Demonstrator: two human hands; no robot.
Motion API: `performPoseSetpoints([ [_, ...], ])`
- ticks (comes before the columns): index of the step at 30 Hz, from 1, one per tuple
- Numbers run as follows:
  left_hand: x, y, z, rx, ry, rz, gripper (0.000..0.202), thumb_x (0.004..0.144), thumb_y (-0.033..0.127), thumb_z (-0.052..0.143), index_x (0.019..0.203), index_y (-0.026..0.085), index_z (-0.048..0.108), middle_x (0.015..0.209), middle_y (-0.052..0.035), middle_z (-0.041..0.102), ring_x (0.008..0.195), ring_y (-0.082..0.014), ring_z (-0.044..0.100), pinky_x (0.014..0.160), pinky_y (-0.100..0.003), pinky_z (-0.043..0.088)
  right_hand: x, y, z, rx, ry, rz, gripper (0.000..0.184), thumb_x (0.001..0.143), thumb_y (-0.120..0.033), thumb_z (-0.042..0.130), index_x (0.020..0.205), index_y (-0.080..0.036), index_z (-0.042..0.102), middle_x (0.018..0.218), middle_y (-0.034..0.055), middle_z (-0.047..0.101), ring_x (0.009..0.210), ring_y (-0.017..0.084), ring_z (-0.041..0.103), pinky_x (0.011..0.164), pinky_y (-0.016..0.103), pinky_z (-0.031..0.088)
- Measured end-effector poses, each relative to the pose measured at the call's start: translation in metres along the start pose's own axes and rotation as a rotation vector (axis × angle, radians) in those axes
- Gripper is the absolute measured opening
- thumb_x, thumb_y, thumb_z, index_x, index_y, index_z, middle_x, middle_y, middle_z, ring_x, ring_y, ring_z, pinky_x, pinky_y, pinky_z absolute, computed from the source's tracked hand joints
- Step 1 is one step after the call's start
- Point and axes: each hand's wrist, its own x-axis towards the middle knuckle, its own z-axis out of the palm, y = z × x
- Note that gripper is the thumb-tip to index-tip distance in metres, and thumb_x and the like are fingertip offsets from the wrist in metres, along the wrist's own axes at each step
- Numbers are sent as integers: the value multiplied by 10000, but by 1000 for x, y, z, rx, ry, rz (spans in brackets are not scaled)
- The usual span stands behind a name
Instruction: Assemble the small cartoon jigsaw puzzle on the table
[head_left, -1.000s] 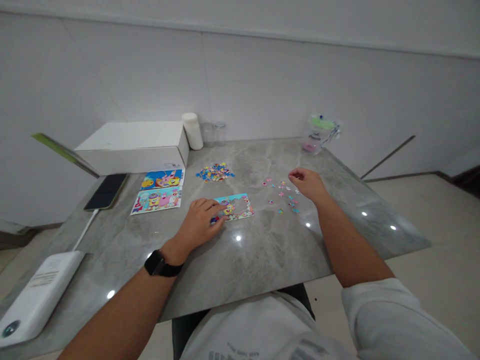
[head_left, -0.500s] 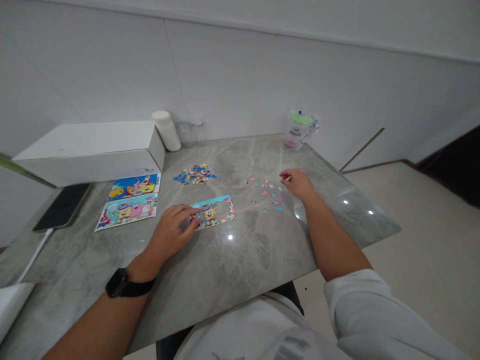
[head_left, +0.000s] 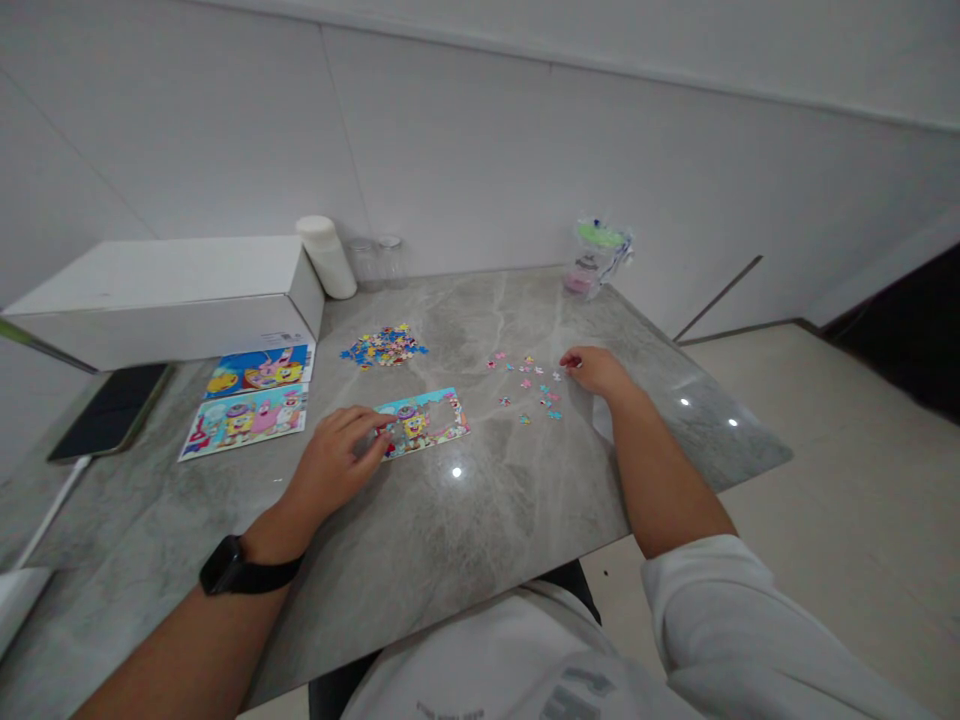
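Note:
A small colourful cartoon jigsaw lies partly assembled in the middle of the grey marble table. My left hand, with a black watch on the wrist, rests flat with its fingertips on the jigsaw's left edge. My right hand lies curled on the table, its fingertips pinched beside a scatter of loose pink and blue pieces. What the pinch holds is too small to see. A heap of blue and yellow pieces sits farther back.
Two picture cards lie left of the jigsaw, beside a long white box and a dark phone. A white cylinder, clear jars and a bagged container stand by the wall. Table edge and floor lie right.
The view has swung to the right, shifting everything leftward. My right hand has dropped lower onto the table beside the loose pieces. My left hand stays on the jigsaw's edge.

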Motion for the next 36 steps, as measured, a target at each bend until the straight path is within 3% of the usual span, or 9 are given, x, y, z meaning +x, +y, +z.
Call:
performPoseSetpoints([
  [10, 0, -3, 1, -10, 6, 14, 291, 1039, 390, 546, 1168, 226, 749, 1099, -82, 737, 1056, -259, 677, 957, -425, 519, 1, -26, 17, 6, 69, -213, 220, 920, -312, 707, 1093, -219, 805, 1080, 96, 789, 961, 219, 693, 902, 337, 514],
  [18, 1, 0, 0, -6, 10, 10, 289, 1039, 385, 540, 1156, 228, 753, 1103, -81, 743, 1061, -265, 684, 956, -429, 521, 1, -29, 19, 43, 45, -246, 163, 871, -238, 731, 1008, -232, 819, 1021, 80, 783, 904, 210, 688, 880, 333, 514],
  [28, 0, 0, 0, -14, 3, 24, 295, 1053, 392, 534, 1176, 230, 747, 1088, -78, 736, 1044, -249, 681, 945, -413, 518, -2, -42, 18, 102, 4, -375, 324, 857, -92, 670, 1101, -242, 823, 1058, 66, 751, 909, 179, 667, 868, 290, 495],
  [31, 0, 0, 0, -18, 1, 17, 297, 1053, 399, 535, 1173, 231, 748, 1084, -77, 737, 1038, -248, 683, 942, -413, 521, -5, -48, 19, 141, 39, -416, 283, 879, -120, 669, 1100, -233, 806, 1078, 69, 751, 892, 175, 666, 872, 294, 498],
  [36, 1, 1, 0, -18, -1, 5, 297, 1048, 393, 530, 1166, 232, 750, 1090, -78, 741, 1046, -254, 687, 950, -417, 525, -16, -68, 22, 167, -22, -566, 200, 914, -206, 692, 1081, -237, 798, 1028, 66, 745, 895, 185, 665, 881, 309, 502],
])
